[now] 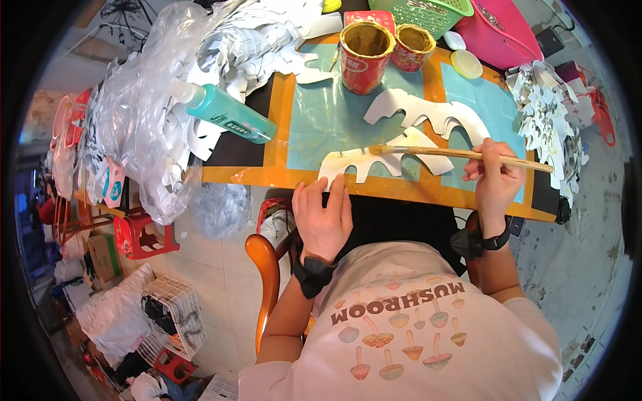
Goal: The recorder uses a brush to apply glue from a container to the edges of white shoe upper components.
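Observation:
My right hand [495,172] grips a long wooden paintbrush [461,154], its bristle end pointing left. The bristles rest on or just over a white scalloped cutout [361,162] near the table's front edge. My left hand [324,217] lies with fingers stretched out, fingertips on the left end of that cutout. Its material looks like thin sheet or card; I cannot tell which. Beyond it, more white scalloped cutouts [428,115] lie overlapped, reaching towards my right hand. A red can [364,73] with a yellowish smeared rim stands behind them, beside a smaller red can [410,55].
A teal spray bottle [227,115] leans on a plastic-wrapped heap of white cutouts [247,50] at left. Another cutout pile [538,110] hangs at the right edge. Green [428,19] and pink baskets [511,37] stand at the back. A red stool [142,235] is below left.

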`<state>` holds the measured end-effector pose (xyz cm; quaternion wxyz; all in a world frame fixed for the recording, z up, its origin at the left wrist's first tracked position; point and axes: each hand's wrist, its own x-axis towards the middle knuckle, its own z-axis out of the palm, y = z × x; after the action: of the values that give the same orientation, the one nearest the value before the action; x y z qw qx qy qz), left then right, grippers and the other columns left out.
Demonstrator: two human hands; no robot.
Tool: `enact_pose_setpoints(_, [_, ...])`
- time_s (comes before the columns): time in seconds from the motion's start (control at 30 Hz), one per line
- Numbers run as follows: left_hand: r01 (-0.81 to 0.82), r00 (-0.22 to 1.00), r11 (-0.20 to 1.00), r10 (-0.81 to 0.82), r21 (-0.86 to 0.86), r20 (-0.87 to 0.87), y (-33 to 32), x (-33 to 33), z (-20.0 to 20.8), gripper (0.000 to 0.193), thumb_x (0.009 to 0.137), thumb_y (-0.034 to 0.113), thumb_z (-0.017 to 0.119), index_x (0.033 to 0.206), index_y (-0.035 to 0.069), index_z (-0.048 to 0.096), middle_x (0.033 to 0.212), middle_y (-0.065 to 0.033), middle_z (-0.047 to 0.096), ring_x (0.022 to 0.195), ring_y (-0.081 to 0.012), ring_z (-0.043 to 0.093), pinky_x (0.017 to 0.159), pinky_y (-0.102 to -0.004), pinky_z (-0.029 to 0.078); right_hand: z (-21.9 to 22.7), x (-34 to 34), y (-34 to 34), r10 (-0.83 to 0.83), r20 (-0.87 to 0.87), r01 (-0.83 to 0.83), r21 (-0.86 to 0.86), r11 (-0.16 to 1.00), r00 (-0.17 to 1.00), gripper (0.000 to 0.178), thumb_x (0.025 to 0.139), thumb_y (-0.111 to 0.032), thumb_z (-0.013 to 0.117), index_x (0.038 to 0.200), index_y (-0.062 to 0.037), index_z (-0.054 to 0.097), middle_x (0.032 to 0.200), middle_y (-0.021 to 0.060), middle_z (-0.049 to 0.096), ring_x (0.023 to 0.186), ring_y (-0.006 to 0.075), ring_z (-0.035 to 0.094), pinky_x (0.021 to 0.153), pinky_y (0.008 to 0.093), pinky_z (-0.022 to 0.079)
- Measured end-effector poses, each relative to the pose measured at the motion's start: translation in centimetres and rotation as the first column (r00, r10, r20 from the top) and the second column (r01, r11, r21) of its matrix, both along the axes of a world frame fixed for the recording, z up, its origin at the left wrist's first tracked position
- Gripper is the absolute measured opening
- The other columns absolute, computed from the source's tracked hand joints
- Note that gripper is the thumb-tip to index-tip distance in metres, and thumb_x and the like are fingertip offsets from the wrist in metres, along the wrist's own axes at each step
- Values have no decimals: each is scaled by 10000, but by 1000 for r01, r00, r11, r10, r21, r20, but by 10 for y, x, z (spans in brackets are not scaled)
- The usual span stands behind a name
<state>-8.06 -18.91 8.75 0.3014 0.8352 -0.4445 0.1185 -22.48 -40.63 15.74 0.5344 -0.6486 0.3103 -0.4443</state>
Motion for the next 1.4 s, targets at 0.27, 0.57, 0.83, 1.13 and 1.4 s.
enact_pose_setpoints(0.27, [-4, 1000, 1000, 4, -4, 6, -1, -1, -1, 288, 818, 87, 680, 1106, 71, 680, 1024, -139, 553, 950, -347, 527, 922, -484, 420, 8, -7, -1, -34, -6, 34, -65, 997, 999, 197, 947, -95, 601, 800, 32, 637, 597, 65, 600, 461, 84, 558, 421, 199, 440])
enact_pose_setpoints(0.57, [-7, 1000, 1000, 8, -8, 10, -1, -1, -3, 294, 818, 81, 680, 1113, 75, 678, 1022, -135, 551, 935, -336, 527, 919, -485, 421, 10, -16, -8, -26, 0, 26, -97, 995, 1000, 199, 944, -92, 603, 793, 34, 639, 610, 66, 602, 460, 82, 556, 411, 195, 436])
enact_pose_setpoints(0.83, [-13, 1000, 1000, 13, -5, 15, 0, -2, -2, 299, 817, 79, 680, 1116, 76, 677, 1026, -138, 550, 934, -338, 527, 921, -490, 422, 16, -24, -19, -116, -43, 105, -199, 974, 992, 200, 943, -89, 603, 797, 41, 643, 621, 64, 602, 467, 73, 546, 403, 209, 448])
enact_pose_setpoints(1.13, [-13, 1000, 1000, 13, 0, 23, -1, -2, -3, 294, 819, 80, 678, 1113, 76, 677, 1020, -137, 548, 942, -337, 529, 926, -494, 419, 11, -12, -13, -88, 6, 88, -132, 987, 996, 208, 946, -88, 600, 780, 34, 634, 599, 60, 589, 448, 72, 534, 406, 201, 437])
enact_pose_setpoints(1.4, [-12, 999, 1000, 12, 0, 29, -2, -1, -2, 285, 820, 80, 675, 1105, 74, 678, 1012, -134, 547, 939, -330, 527, 927, -492, 417, 16, -12, -15, -85, -4, 84, -134, 987, 996, 197, 935, -73, 612, 770, 32, 635, 617, 56, 591, 466, 70, 546, 411, 197, 449])
